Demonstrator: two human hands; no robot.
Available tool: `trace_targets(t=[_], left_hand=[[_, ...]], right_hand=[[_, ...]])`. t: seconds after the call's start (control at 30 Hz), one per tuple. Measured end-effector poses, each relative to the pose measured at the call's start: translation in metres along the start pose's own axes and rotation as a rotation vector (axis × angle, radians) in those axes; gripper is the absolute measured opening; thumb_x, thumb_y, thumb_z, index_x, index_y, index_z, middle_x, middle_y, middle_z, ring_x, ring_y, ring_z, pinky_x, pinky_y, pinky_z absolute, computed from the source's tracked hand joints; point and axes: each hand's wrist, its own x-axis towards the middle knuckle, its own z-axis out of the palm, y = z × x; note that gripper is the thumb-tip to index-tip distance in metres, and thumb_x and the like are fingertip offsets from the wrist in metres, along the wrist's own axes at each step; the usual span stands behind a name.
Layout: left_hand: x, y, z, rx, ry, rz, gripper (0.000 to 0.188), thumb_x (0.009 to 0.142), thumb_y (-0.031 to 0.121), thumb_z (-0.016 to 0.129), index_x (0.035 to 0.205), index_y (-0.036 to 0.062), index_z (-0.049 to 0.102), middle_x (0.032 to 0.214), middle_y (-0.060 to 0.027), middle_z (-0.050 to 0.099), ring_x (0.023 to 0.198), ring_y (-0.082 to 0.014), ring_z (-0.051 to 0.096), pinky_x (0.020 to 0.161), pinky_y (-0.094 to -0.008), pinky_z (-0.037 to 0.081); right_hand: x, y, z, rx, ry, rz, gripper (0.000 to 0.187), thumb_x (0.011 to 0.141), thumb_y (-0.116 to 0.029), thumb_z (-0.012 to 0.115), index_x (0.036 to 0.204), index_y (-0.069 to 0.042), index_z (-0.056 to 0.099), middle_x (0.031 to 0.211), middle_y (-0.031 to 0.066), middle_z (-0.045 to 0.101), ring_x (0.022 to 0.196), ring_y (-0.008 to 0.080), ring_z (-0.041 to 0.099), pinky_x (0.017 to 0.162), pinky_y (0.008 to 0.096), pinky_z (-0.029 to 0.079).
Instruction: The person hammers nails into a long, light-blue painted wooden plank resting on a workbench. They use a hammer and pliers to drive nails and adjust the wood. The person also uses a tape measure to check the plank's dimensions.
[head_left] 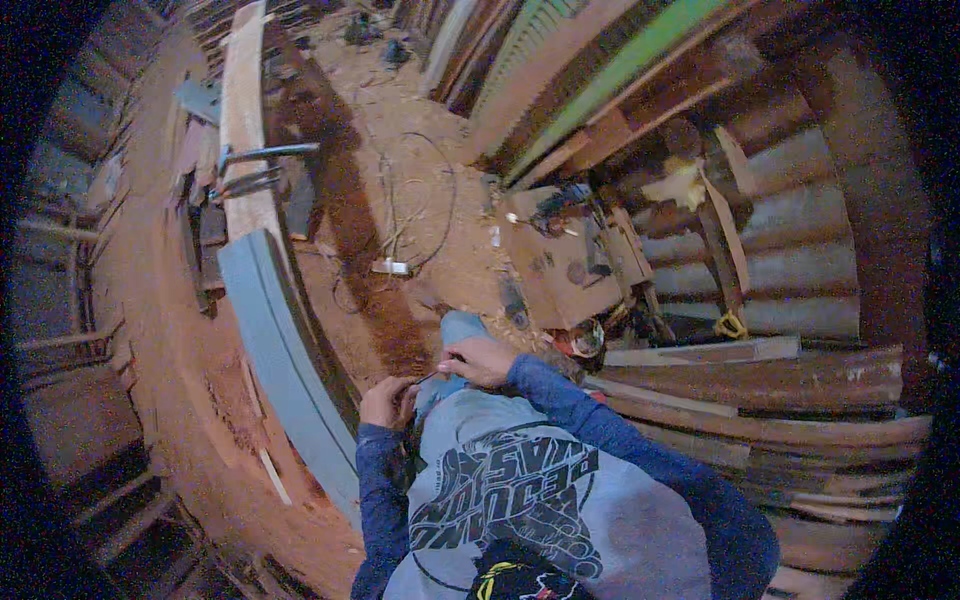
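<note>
In front of my waist, both hands come close together over my light blue trousers. My left hand (388,402) has its fingers closed in a pinch. My right hand (480,360), also closed, sits slightly higher and to the right. A thin dark rod-like piece (428,378) spans the small gap between the fingers; its kind is too small to tell. Left of my hands runs a long blue-grey board (282,350), lying along a pale timber beam (243,90). Slim blue-grey tools (262,168) lie across that beam.
A low table (540,265) at the right holds cluttered tools and scraps. Planks (760,390) are stacked beyond my right arm, near a yellow handle (732,325). A black cable (452,190) and a white block (391,267) lie on the dirt floor. Green boards (630,75) lean behind.
</note>
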Motion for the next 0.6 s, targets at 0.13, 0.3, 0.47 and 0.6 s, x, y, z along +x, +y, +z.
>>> trace_targets(t=[0.13, 0.3, 0.47, 0.6], left_hand=[[-0.004, -0.006, 0.013, -0.282, 0.117, 0.025, 0.016, 0.084, 0.017, 0.071, 0.095, 0.0051, 0.071, 0.085, -0.0133, 0.07, 0.074, -0.0279, 0.069, 0.069, -0.0343, 0.054], [0.004, -0.012, 0.009, -0.054, 0.167, 0.101, 0.016, 0.086, 0.016, 0.071, 0.094, 0.0025, 0.07, 0.084, -0.0141, 0.068, 0.075, -0.0249, 0.066, 0.072, -0.0314, 0.052], [0.056, -0.101, -0.054, -0.094, 0.552, -0.259, 0.055, 0.085, 0.034, 0.074, 0.129, 0.0056, 0.057, 0.123, -0.0156, 0.06, 0.103, -0.0315, 0.06, 0.088, -0.0377, 0.049], [0.069, -0.177, -0.112, 0.858, 0.613, -0.731, 0.11, 0.064, 0.069, 0.076, 0.147, 0.009, 0.036, 0.149, -0.0179, 0.039, 0.137, -0.0342, 0.036, 0.111, -0.0478, 0.031]], right_hand=[[-0.022, 0.017, 0.006, 0.022, 0.028, -0.032, 0.036, 0.098, -0.039, 0.05, 0.101, -0.006, 0.064, 0.089, 0.0193, 0.065, 0.084, 0.0385, 0.062, 0.075, 0.0469, 0.047], [-0.054, 0.072, -0.004, 0.185, 0.157, 0.044, 0.036, 0.099, -0.038, 0.05, 0.101, -0.004, 0.063, 0.082, 0.0104, 0.065, 0.077, 0.024, 0.064, 0.067, 0.0392, 0.05], [-0.059, 0.196, -0.028, 0.759, 0.525, 0.41, 0.031, 0.1, -0.034, 0.05, 0.099, -0.005, 0.061, 0.076, 0.0023, 0.059, 0.063, 0.0108, 0.057, 0.052, 0.0271, 0.046], [-0.058, 0.323, -0.027, 1.349, 0.842, 0.714, 0.026, 0.099, -0.029, 0.052, 0.088, -0.007, 0.06, 0.072, 0.0014, 0.057, 0.053, 0.0106, 0.052, 0.045, 0.0258, 0.041]])
